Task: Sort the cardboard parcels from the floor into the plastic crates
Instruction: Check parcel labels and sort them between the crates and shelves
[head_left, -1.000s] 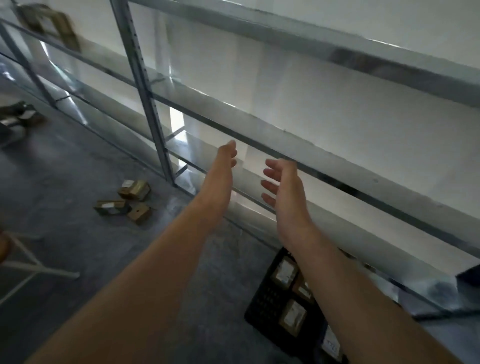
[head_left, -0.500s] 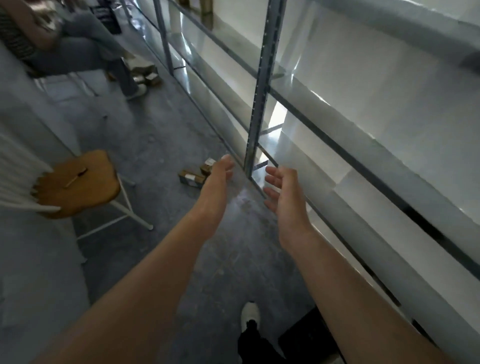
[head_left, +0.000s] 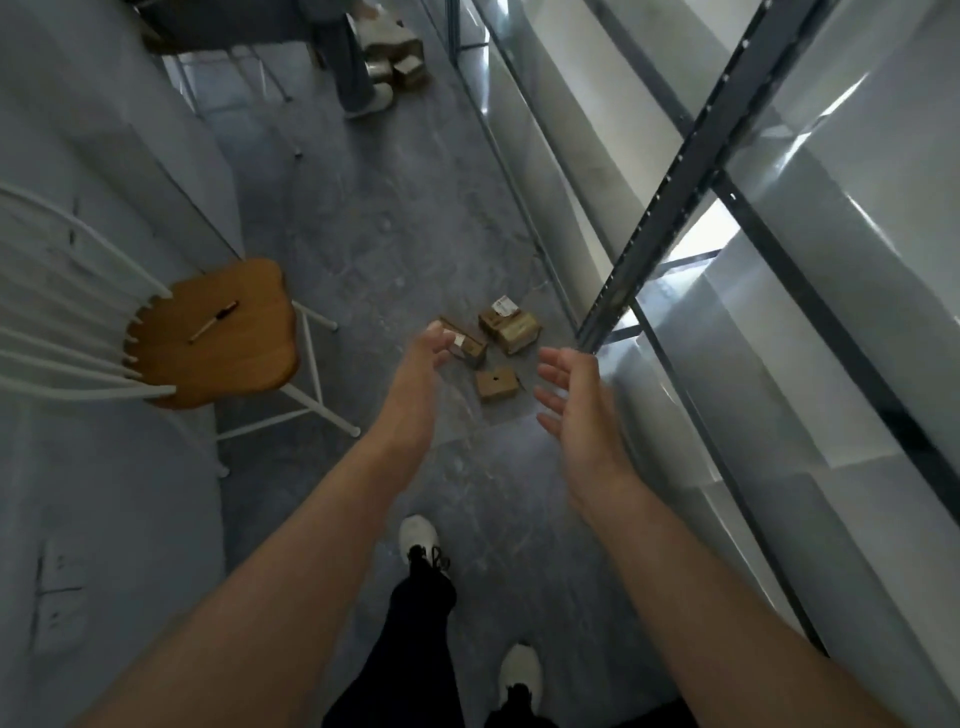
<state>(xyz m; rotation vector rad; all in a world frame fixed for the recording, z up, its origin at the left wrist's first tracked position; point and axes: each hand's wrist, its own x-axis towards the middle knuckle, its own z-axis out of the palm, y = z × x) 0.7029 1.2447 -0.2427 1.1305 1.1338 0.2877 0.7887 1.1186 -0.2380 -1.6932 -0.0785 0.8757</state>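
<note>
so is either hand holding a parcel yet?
No, the left hand and right hand are both open and empty, and the three nearest parcels lie on the floor ahead.

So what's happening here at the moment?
A person holds out both bare hands, the left hand and the right hand, empty with fingers relaxed, toward three small brown cardboard parcels. The parcels lie on the grey floor beside the metal shelving. None of them has been picked up yet.
</note>
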